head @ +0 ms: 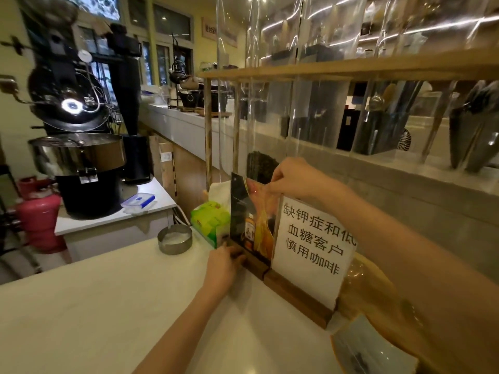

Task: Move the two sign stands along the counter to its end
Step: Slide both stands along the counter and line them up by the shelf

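Note:
Two sign stands with dark wooden bases stand side by side on the white counter point(108, 306), against the glass partition. The far stand point(249, 228) shows a dark and orange drink advert. The near stand point(310, 244) holds a white sheet with black Chinese text. My left hand point(224, 265) grips the left end of the far stand's wooden base. My right hand point(294, 179) pinches the top edge of the far stand's clear panel. My right forearm crosses above the near stand and hides part of it.
A green tissue pack point(208, 220) and a round metal ashtray point(175, 239) sit just beyond the far stand. A wooden-framed glass screen point(297, 68) lines the counter's right side. A coffee roaster point(78, 147) and a red extinguisher point(40, 220) stand to the left.

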`<control>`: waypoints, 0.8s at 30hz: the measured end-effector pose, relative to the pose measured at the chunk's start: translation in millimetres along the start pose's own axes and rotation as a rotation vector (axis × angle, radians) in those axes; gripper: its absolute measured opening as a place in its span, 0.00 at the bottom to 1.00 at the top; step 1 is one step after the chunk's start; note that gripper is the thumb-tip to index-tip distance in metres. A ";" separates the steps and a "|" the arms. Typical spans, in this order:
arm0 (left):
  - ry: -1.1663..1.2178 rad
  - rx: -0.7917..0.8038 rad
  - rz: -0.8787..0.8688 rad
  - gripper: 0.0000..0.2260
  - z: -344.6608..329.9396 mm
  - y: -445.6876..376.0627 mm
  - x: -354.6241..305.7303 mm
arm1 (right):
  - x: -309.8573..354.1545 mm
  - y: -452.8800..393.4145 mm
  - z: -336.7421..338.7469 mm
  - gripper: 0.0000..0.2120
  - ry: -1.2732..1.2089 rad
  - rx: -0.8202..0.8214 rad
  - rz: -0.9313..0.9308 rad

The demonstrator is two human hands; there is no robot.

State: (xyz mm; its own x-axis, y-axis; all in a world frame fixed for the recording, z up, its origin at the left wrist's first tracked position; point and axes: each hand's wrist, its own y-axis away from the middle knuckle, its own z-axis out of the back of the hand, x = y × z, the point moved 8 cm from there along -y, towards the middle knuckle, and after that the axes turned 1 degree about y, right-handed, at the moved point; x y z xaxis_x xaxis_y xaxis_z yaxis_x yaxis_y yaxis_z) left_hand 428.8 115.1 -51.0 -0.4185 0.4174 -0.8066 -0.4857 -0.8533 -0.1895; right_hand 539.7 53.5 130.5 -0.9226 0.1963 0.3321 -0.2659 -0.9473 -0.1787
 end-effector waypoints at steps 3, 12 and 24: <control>-0.003 0.009 0.023 0.09 0.3 -0.1 1.0 | 1.5 -7.9 -3.0 0.17 0.008 0.015 -0.015; -0.063 0.055 0.037 0.14 -6.3 -0.6 1.4 | -1.1 -11.7 -6.4 0.14 -0.044 -0.064 0.032; -0.116 0.082 -0.007 0.14 -20.4 -8.6 -5.6 | -10.3 -9.8 -3.8 0.12 -0.051 -0.167 0.022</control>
State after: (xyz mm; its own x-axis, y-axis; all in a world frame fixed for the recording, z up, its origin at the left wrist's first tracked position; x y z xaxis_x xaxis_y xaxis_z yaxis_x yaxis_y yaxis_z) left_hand 450.9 113.7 -56.3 -0.4984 0.4609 -0.7343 -0.5480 -0.8238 -0.1452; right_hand 550.8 61.7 125.3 -0.9145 0.1587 0.3723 -0.2924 -0.8951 -0.3366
